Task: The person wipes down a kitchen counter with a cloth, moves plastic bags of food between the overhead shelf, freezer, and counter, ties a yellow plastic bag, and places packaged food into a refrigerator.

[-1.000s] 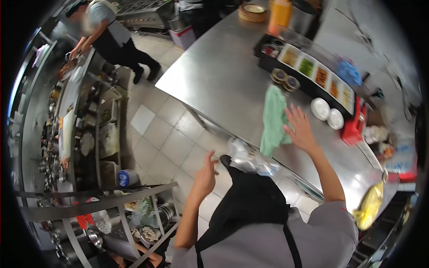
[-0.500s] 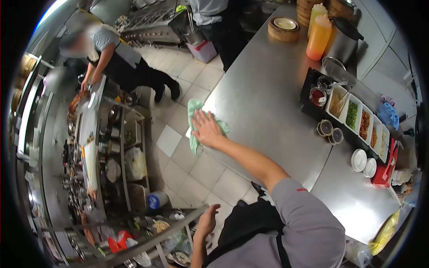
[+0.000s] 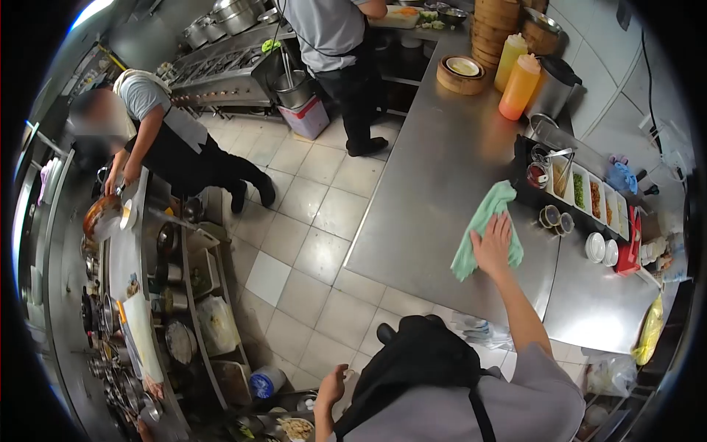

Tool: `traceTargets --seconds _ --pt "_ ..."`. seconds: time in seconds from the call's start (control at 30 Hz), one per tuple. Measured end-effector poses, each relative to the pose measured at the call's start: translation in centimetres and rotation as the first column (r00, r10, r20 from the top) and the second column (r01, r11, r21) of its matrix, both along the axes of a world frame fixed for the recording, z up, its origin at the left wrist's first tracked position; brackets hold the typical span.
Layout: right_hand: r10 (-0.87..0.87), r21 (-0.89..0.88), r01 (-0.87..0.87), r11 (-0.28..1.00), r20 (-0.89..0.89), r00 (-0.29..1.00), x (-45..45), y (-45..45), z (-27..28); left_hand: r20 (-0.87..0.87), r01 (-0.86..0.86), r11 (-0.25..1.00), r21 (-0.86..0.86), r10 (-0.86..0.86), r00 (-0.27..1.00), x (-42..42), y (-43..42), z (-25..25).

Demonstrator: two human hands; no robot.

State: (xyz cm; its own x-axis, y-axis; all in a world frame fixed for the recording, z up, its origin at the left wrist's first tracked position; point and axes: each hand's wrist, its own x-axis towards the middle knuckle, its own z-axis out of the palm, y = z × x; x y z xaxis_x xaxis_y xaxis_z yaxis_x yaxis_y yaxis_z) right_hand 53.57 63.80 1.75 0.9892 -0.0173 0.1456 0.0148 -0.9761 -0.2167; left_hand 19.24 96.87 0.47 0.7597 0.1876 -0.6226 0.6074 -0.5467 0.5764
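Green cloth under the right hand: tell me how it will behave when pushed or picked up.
The green cloth is probably floppy, judging by its uneven, creased edges around the right hand. It looks thin, so likely light. Pushed, it may slide over the smooth metal tabletop, perhaps bunching.

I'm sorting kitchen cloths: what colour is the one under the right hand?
The cloth is pale green, best seen in the head view.

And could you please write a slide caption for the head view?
The person's right hand rests on a green cloth spread on the metal counter, near a black tray of white containers.
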Motion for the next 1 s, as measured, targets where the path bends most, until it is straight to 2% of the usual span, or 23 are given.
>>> traceTargets --seconds 0.07,0.13,0.27,0.37,0.4,0.47,0.53,0.67,0.73,0.77,0.83,0.9,0.93,1.0 --pt "-0.087 -0.044 0.090 0.995 0.070 0.994 4.3 2.8 -0.7 0.013 0.057 0.998 0.004 -0.057 0.998 1.0 3.5 -0.6" --pt "-0.096 -0.054 0.095 0.994 -0.005 0.995 9.1 6.4 0.9 0.109 0.110 0.994 0.007 -0.110 0.988 4.1 6.7 -0.7" --pt "0.075 -0.083 -0.073 0.994 0.032 0.997 18.3 11.6 -1.0 0.230 0.205 0.976 0.076 -0.217 0.949 14.4 10.7 2.6" --pt "0.313 -0.146 -0.293 0.945 0.142 0.939 23.6 14.8 -2.8 0.390 0.219 0.974 -0.064 -0.178 0.904 21.8 12.0 4.6" --pt "0.381 -0.153 -0.362 0.920 0.127 0.916 24.5 15.3 -2.8 0.439 0.225 0.967 -0.116 -0.153 0.885 24.0 12.3 5.3" --pt "0.409 -0.104 -0.405 0.908 0.024 0.912 25.3 15.9 -1.8 0.519 0.268 0.941 -0.208 -0.126 0.846 27.9 13.4 4.5" --pt "0.359 -0.081 -0.358 0.930 0.003 0.933 25.7 16.5 -1.6 0.472 0.262 0.916 -0.303 -0.094 0.877 31.0 13.9 3.9" --pt "0.352 -0.040 -0.351 0.935 0.032 0.935 26.2 17.7 -1.4 0.362 0.320 0.844 -0.431 -0.164 0.918 35.6 14.3 5.5" --pt "0.311 -0.051 -0.308 0.950 0.225 0.923 27.5 18.6 -4.6 0.318 0.273 0.754 -0.598 -0.089 0.944 37.5 14.7 4.6" --pt "0.373 -0.042 -0.372 0.927 0.198 0.906 27.2 20.0 -4.1 0.293 0.238 0.647 -0.724 -0.024 0.956 38.2 15.1 3.9" --pt "0.506 0.030 -0.515 0.857 0.145 0.850 24.9 25.9 -1.3 0.094 0.032 0.422 -0.906 0.127 0.987 39.9 15.4 2.9" --pt "0.628 0.215 -0.626 0.750 0.067 0.775 22.4 32.5 1.2 -0.121 -0.144 0.120 -0.982 0.179 0.976 42.3 16.8 2.3" --pt "0.681 0.333 -0.647 0.686 0.017 0.732 21.5 35.6 2.2 -0.150 -0.158 0.015 -0.987 0.253 0.956 43.7 17.8 1.6" --pt "0.801 0.424 -0.729 0.537 0.014 0.599 21.4 40.7 1.1 -0.220 -0.156 -0.192 -0.969 0.380 0.899 46.9 20.6 -0.6"
